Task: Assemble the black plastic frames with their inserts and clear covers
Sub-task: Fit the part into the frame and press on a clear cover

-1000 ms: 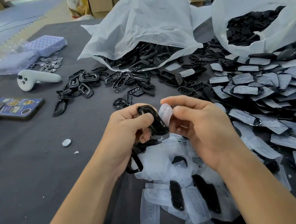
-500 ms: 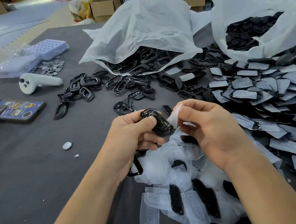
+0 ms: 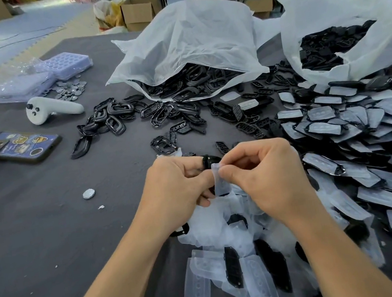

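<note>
1. While my left hand (image 3: 177, 184) grips the black frame (image 3: 210, 160) above the cover pile (image 3: 201, 226), it serves as a fixed seat;
2. my right hand (image 3: 264, 171) pinches a clear cover (image 3: 220, 181) against it, probably for alignment.

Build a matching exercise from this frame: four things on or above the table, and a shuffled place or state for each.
Things:
1. phone
2. controller
3. frame
4. cover

Places or states:
A. pinched by the right hand
B. white, beside the coins
C. gripped in the left hand
D. face down, far left

Pairs: 1-D, 2-B, 3-C, 4-A.
</note>
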Motion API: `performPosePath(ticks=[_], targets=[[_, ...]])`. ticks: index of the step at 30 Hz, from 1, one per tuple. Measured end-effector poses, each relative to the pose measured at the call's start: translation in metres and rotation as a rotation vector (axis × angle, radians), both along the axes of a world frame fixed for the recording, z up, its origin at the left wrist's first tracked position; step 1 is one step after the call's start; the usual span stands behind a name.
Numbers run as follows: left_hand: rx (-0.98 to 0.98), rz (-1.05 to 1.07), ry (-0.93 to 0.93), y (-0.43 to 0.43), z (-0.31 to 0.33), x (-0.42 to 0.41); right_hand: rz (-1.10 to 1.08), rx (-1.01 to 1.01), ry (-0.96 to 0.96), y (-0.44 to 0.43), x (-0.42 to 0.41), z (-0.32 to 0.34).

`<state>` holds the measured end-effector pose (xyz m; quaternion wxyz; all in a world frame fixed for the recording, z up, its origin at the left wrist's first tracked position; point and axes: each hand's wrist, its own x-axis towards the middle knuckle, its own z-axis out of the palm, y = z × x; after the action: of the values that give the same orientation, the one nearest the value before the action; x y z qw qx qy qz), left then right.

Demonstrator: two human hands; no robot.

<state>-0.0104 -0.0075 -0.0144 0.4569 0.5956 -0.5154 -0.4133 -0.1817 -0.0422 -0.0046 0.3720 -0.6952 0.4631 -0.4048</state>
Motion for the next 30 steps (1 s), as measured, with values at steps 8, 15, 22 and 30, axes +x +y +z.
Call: performPosePath(ticks=[8,15,22,30], targets=[[0.088,-0.236,0.128,0.001,0.004,0.012,-0.059,-0.093,0.035,0.001,0.002,0.001],[0.157,-0.292,0.227,0.002,0.003,0.009,0.005,0.086,-0.028,-0.007,-0.003,-0.001],[0.166,-0.293,0.218,0.001,0.005,0.011,-0.041,-0.062,0.047,-0.002,0.0,-0.001],[0.159,-0.204,0.228,0.0,0.002,0.01,-0.061,-0.135,0.052,0.0,0.008,-0.008]])
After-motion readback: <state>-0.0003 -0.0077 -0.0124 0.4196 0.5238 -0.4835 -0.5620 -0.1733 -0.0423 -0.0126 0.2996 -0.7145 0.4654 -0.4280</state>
